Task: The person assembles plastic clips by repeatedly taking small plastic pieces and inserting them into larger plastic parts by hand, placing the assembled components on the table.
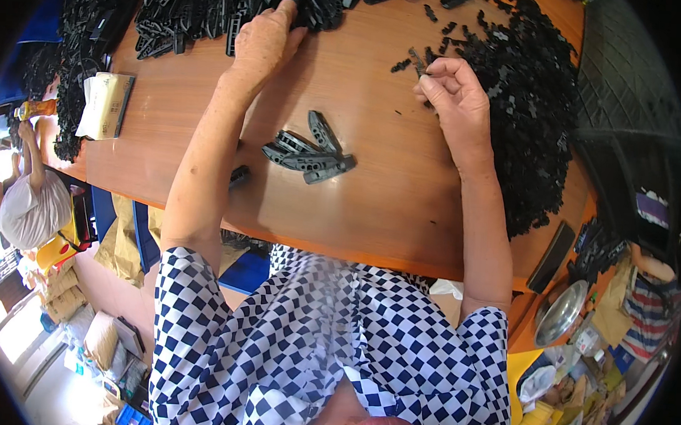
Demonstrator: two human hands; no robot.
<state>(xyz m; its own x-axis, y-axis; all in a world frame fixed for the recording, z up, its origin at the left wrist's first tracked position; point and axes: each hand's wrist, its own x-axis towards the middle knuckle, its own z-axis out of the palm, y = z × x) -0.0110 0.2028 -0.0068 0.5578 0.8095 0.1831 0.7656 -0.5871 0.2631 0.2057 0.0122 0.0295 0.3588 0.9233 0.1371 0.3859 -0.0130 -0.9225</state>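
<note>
My left hand reaches over the near edge of a heap of long black plastic parts at the far side of the wooden table. Its fingers are stretched out onto the heap with the thumb apart; what lies under them is partly hidden. My right hand is closed in a pinch, with a small dark plastic piece at its fingertips. It hovers beside a big pile of small black pieces. Between my forearms, several long black parts lie in a loose cluster on the table.
Another black part lies by my left forearm. A stack of paper stands at the left, near more black parts. A metal bowl and a dark flat bar are at the right. Another person sits at far left.
</note>
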